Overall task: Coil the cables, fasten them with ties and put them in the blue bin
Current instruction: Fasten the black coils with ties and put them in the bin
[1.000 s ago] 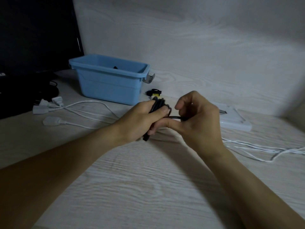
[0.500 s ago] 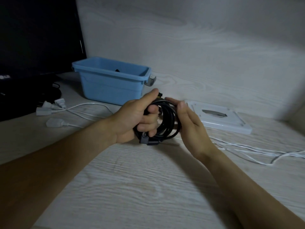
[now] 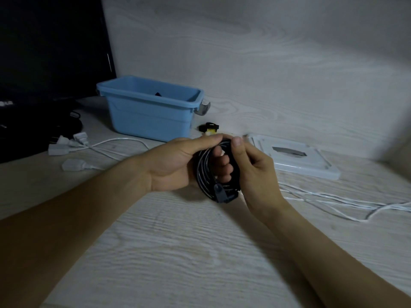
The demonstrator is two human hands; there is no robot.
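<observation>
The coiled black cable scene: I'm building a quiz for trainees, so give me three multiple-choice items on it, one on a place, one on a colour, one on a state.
1. Where does the blue plastic bin stand?
A. Behind the hands, near the wall
B. At the near table edge
C. On the white flat tray

2. What colour are the loose cables on the table?
A. Red
B. White
C. Green

3. What state is the coiled black cable in?
A. Lying in the bin
B. Stretched out straight
C. Looped and held in both hands

Answers: 1 A, the bin sits beyond the hands by the wall. 2 B, the loose cables are white. 3 C, the left hand has its fingers through the loops and the right hand has its grip on the coil's side.
</observation>
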